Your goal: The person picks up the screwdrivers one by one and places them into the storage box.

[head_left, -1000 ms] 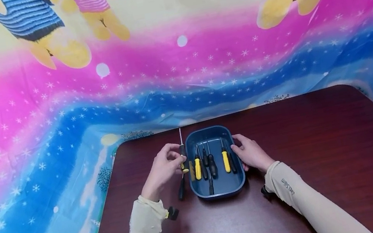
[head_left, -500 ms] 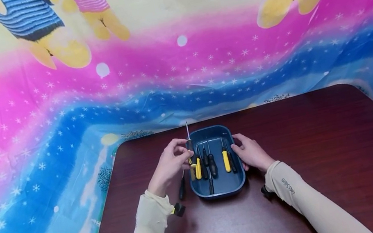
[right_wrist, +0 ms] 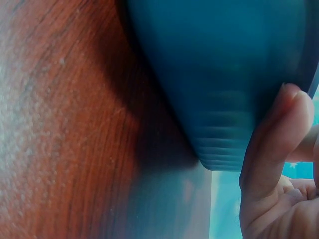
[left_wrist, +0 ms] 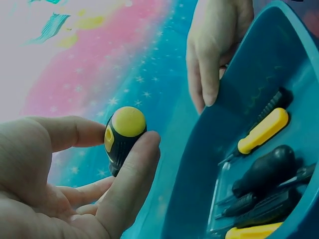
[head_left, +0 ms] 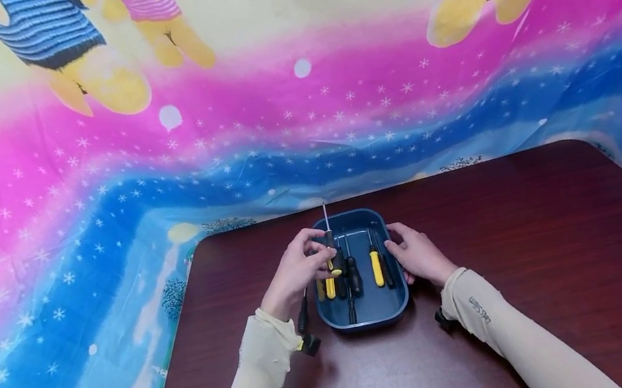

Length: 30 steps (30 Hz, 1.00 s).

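My left hand (head_left: 297, 269) pinches a screwdriver (head_left: 332, 253) by its black and yellow handle, over the left part of a blue plastic tray (head_left: 371, 323). Its metal shaft points away from me; in the left wrist view the handle's round yellow end (left_wrist: 128, 121) faces the camera between thumb and fingers. My right hand (head_left: 421, 254) holds the tray's right rim, its thumb (right_wrist: 294, 104) at the edge. Inside the tray lie a yellow-handled screwdriver (head_left: 377, 269), a black-handled one (head_left: 354, 276) and several other tools, some partly hidden by my left hand.
A black-handled screwdriver (head_left: 303, 316) lies on the dark wooden table (head_left: 531, 238) just left of the tray, partly covered by my left wrist. Behind the table's far edge hangs a colourful printed cloth (head_left: 298, 120).
My left hand has carried the screwdriver rightward, from beside the tray's left rim to over the tools inside. The right hand and the tray stay where they were.
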### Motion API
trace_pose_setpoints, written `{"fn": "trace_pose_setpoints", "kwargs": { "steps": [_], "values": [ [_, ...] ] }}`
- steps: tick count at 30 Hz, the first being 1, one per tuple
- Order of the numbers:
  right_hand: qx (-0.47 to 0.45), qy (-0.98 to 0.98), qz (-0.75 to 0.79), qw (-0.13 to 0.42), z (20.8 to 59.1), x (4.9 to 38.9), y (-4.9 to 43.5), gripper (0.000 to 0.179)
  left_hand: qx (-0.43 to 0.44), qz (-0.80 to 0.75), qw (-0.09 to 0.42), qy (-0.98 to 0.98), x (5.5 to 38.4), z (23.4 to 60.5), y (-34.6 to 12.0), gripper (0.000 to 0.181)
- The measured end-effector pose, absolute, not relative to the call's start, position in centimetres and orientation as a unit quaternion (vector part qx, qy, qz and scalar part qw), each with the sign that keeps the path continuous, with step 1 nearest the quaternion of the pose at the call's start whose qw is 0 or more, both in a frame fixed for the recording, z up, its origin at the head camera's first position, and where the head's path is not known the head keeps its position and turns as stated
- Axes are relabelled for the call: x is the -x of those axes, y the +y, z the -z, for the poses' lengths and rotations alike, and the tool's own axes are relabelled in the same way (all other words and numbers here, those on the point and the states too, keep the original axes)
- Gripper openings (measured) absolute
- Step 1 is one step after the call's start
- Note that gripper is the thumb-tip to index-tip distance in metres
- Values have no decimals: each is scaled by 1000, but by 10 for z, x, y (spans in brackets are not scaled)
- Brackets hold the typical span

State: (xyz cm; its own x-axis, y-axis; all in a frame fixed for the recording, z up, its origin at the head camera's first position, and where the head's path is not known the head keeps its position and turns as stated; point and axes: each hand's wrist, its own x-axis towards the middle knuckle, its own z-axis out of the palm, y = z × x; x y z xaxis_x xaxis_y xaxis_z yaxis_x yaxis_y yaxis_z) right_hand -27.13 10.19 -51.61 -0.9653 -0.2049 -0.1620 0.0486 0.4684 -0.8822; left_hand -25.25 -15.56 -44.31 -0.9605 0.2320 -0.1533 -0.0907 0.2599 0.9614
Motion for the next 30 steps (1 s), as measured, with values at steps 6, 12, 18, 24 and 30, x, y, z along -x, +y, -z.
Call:
{"fn": "trace_pose_setpoints", "kwargs": {
  "steps": [6, 12, 18, 24, 30],
  "values": [
    [46, 847, 515, 123, 517, 272, 101, 52, -30, -605, 146, 782, 257, 450, -148, 44],
    [53, 850, 513, 110, 519, 273, 101, 51, -19, -611, 173, 772, 262, 457, -142, 45],
    [51, 850, 513, 110, 520, 274, 101, 51, 4, -598, 203, 775, 266, 462, -134, 44],
    [47, 849, 514, 114, 520, 273, 102, 51, 6, -584, 212, 784, 268, 468, -124, 43],
    [44, 847, 517, 120, 519, 273, 102, 52, -4, -564, 214, 797, 268, 476, -115, 42]
  ]
}}
